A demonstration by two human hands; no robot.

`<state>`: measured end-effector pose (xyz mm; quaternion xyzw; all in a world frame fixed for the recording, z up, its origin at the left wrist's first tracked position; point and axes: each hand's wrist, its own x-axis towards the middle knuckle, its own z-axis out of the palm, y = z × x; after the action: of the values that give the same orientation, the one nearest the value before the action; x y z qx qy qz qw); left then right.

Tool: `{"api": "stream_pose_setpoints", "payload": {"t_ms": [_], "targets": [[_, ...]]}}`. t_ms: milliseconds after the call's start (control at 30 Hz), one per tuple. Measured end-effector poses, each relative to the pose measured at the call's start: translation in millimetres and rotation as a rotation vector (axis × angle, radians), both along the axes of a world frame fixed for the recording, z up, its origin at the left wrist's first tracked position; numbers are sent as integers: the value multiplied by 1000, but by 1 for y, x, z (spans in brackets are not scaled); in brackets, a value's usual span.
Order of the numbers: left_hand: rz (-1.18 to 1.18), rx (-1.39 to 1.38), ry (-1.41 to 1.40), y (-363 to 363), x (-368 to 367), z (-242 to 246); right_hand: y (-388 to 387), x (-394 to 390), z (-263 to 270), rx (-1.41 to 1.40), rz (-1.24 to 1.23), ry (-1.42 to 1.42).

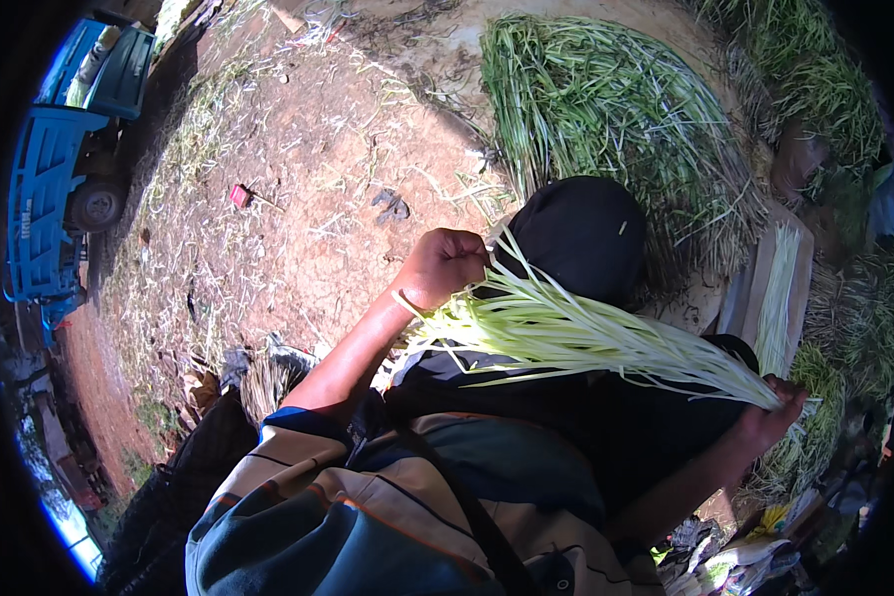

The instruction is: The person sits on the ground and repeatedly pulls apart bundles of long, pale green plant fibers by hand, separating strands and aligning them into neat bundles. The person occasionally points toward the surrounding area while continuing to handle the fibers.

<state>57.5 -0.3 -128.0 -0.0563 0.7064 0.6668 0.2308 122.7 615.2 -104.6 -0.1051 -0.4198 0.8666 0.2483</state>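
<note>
A bundle of long pale yellow-green stalks, which look like blanched garlic chives, stretches across my lap. My right hand grips the whitish stem end at the right. At the other end, the loose leaf tips fan out beside my left hand. The left fingers are curled closed against a few pale leaves; their inner side is partly hidden. Beneath the bundle is the dark cloth over my knee. More pale stalks lie on a board beyond my right hand.
A large heap of green leafy stalks lies ahead, with more greens at the far right. Leaf scraps litter the dirt floor, near a small red object and a dark scrap. A blue truck stands left.
</note>
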Motion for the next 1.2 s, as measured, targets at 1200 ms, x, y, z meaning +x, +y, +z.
{"api": "stream_pose_setpoints", "payload": {"t_ms": [1200], "targets": [[28, 236, -426, -68, 119, 31, 16, 3, -4, -82, 135, 59]]}}
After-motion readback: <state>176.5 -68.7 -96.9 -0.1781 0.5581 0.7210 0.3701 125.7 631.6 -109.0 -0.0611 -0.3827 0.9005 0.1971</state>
